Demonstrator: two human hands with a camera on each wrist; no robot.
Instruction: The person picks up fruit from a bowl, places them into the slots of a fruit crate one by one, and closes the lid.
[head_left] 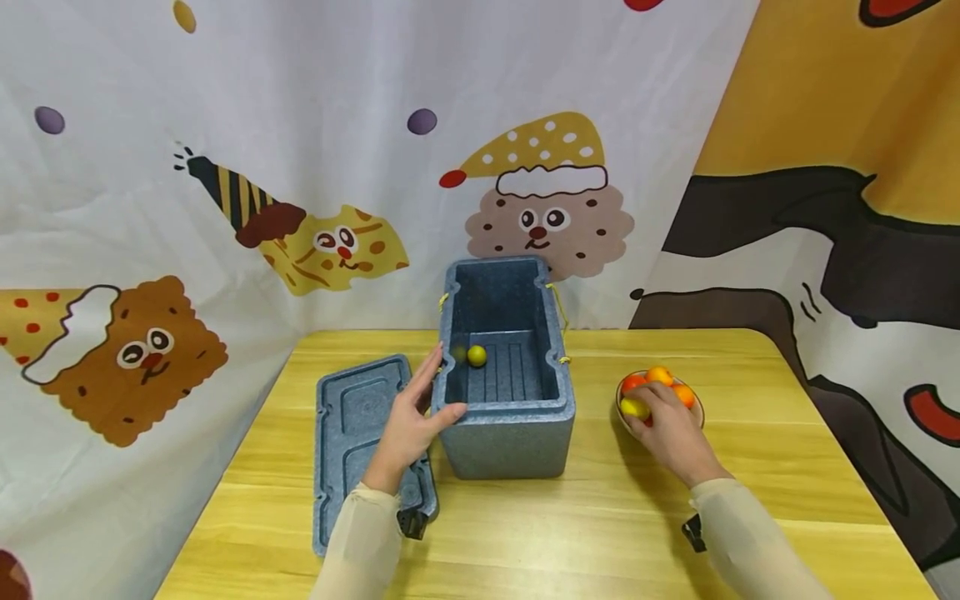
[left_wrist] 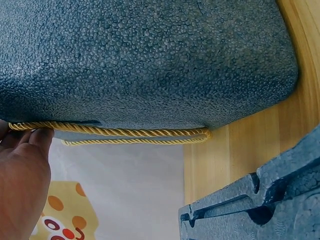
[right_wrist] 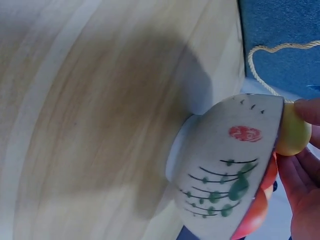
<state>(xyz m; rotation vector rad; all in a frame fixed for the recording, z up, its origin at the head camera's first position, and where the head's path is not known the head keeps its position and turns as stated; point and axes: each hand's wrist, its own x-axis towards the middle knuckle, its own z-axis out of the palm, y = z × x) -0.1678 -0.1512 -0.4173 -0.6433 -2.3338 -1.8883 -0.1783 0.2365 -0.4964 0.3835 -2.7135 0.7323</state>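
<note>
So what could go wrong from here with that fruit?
Possibly three things. The right hand pinches a smooth, round yellow fruit between its fingers, so it could slip and roll across the table. The orange fruit is crowded into the same bowl, so a nudge might tip one over the rim. And the left hand is right by the rope on the box, which might snag it.

The pinched fruit (right_wrist: 292, 132) is yellow, the box (head_left: 506, 448) blue-grey, the white bowl (right_wrist: 215, 150) green-and-red patterned.
</note>
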